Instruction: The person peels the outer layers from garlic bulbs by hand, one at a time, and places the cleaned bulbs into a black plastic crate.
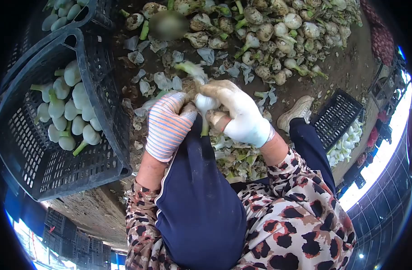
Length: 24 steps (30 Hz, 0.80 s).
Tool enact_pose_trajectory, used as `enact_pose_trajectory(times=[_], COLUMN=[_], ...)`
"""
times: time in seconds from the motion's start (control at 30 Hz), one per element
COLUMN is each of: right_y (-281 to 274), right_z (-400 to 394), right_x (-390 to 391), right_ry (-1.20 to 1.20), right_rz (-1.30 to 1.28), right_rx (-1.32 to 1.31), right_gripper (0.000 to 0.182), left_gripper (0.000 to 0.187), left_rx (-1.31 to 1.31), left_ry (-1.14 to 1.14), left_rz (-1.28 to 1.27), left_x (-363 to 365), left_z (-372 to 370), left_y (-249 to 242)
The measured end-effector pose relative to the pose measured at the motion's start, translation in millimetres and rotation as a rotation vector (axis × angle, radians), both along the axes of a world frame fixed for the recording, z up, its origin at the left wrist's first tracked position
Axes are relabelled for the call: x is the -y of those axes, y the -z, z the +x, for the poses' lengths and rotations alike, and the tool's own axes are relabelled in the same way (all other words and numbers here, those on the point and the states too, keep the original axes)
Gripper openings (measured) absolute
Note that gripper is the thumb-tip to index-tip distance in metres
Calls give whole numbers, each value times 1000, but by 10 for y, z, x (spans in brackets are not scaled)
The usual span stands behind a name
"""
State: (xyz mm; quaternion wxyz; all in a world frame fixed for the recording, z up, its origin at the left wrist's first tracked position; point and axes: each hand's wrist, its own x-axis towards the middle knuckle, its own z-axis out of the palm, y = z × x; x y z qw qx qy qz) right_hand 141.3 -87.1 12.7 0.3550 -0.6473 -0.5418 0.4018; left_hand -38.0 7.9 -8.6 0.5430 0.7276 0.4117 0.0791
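Above my knee, both gloved hands meet around one white garlic bulb (206,103). My left hand (171,118), in an orange and grey striped glove, has its fingers closed at the bulb's left side. My right hand (237,110), in a white glove with soiled fingers, is wrapped round the top and right of the bulb. A green stalk piece (190,69) with loose skin sticks out above the hands, and a pale green stem (204,127) points down below them.
At the left, a black crate (82,58) holds peeled garlic, with another crate behind it. Unpeeled garlic (264,33) is heaped at the top. Skins (163,81) litter the ground. To the right are a shoe (296,113) and a small black crate (335,118) beside white garlic (346,145).
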Motion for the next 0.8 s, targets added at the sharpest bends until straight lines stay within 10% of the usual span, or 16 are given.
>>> enact_pose_trajectory(times=[0.07,0.13,0.5,0.6,0.67,0.8], right_y=[61,75,92,147,85,95], right_z=[-18,-77,-86,-47,-133,-107], right_x=[64,109,4,51,59,33], right_ry=[26,425,185,298,371,283], right_rz=[-19,-378,-579,-521,-492,-523], right_rx=[-98,-956,-325,-1182,-1168,-1009], right_gripper=[54,60,76,81,77,65], left_gripper=[16,16,14,21,24,36], left_rx=[45,90,262,506,582,468], left_ry=[-226,-446,-535,-962,-1346,-632], left_rz=[-346,-691,-605,-786,-979,-1085], left_x=[0,19,185,8,-162,15], left_z=[17,36,31,-122,-173,-119], left_y=[-22,-5,182,563,566,331])
